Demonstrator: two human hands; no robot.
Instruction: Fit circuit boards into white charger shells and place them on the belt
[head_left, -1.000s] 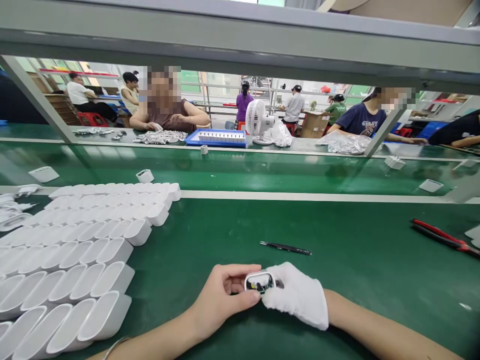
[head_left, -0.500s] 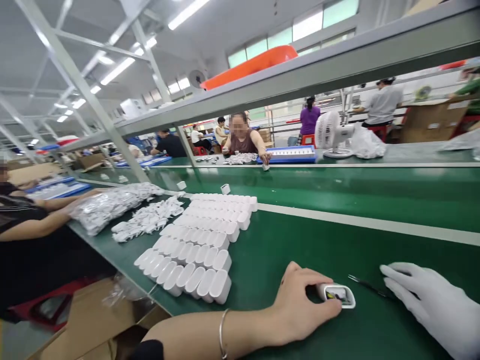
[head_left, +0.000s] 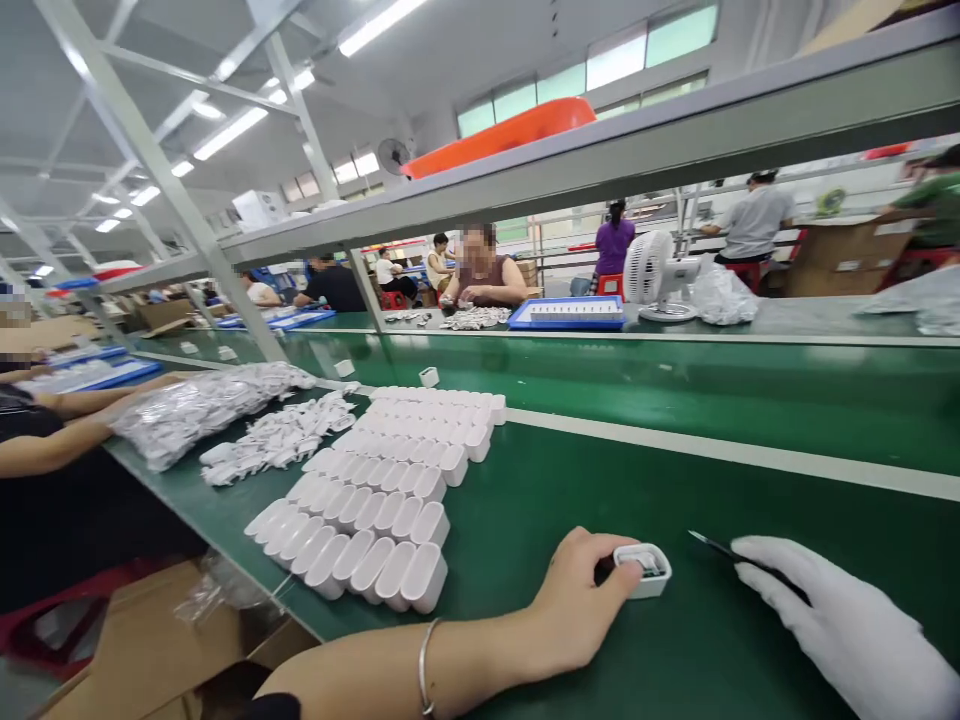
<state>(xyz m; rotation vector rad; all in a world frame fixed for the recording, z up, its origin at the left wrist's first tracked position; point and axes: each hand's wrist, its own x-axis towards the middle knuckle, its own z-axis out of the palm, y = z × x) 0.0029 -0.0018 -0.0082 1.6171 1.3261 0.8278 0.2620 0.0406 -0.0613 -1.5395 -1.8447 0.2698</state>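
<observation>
My bare left hand (head_left: pixel 577 590) grips a small white oval plastic housing (head_left: pixel 651 586) on the green bench, thumb over its near rim and fingers behind. The housing's open side faces up toward me; a pale insert and a dark strip show inside, too small to name. To its right, my white-gloved right hand (head_left: pixel 847 625) holds dark tweezers (head_left: pixel 711 543), their tips together and pointing left, apart from the housing. Part of the tweezers is hidden by the gloved fingers.
Rows of white oval housings (head_left: pixel 375 490) stand left of my left hand. Beyond them lie a pile of small white parts (head_left: pixel 281 440) and a plastic bag of parts (head_left: pixel 202 410). A co-worker (head_left: pixel 487 275) sits across the belt, near a blue tray (head_left: pixel 566 313) and a white fan (head_left: pixel 651 270).
The housing has been turned in my left hand, and its opening now faces more upward. The tweezer tips, spread before, are together. Across the belt, the co-worker's outstretched arm has drawn back.
</observation>
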